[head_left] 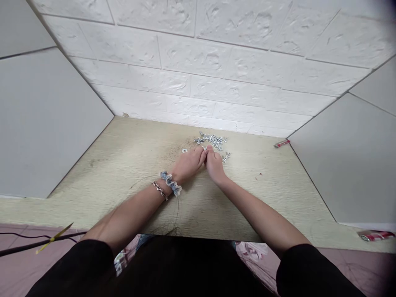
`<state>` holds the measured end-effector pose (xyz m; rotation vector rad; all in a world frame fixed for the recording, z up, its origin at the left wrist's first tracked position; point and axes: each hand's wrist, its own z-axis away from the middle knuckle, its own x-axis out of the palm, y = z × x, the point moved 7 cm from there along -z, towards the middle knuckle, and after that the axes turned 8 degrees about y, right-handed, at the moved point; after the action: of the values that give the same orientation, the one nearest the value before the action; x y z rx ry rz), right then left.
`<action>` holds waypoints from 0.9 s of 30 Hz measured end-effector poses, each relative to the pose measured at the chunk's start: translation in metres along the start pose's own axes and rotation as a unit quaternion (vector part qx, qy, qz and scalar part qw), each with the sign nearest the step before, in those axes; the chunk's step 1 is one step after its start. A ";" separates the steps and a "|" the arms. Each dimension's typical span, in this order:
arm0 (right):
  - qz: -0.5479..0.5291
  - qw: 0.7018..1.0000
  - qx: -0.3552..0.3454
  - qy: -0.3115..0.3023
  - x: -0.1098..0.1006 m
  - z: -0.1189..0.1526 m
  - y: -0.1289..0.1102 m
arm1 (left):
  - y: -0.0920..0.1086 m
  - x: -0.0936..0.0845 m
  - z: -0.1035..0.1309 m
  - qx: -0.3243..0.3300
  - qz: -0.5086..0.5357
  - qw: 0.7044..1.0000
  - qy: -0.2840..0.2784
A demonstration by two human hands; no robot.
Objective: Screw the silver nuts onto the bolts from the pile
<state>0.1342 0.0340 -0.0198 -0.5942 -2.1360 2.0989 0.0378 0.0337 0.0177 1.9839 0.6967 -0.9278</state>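
My left hand (192, 161) and my right hand (214, 163) meet over the wooden board, fingers closed and fingertips together. Between them shows a small shiny metal piece (205, 148), too small to name; both hands pinch around it. Just beyond the fingertips lies a loose pile of silver bolts, nuts and washers (214, 139). One flat washer (185, 150) rests by itself to the left of my left hand. A few bolts (227, 156) lie to the right of my right hand.
Grey panels (52, 123) (346, 156) stand on both sides, and a white brick-patterned wall (192, 53) rises behind the board (123, 144). Red-and-silver objects lie at the right panel's far end (281, 144) and near corner (376, 235). A dark cable (31, 247) is at lower left.
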 end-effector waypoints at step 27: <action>0.152 0.904 -0.398 -0.026 -0.002 0.003 -0.030 | -0.026 0.012 -0.003 -0.257 0.442 0.857 -0.069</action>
<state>0.1284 0.0316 0.0100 -0.9892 -3.0761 1.2440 0.0265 0.0513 -0.0026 1.4651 -0.0988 -0.2598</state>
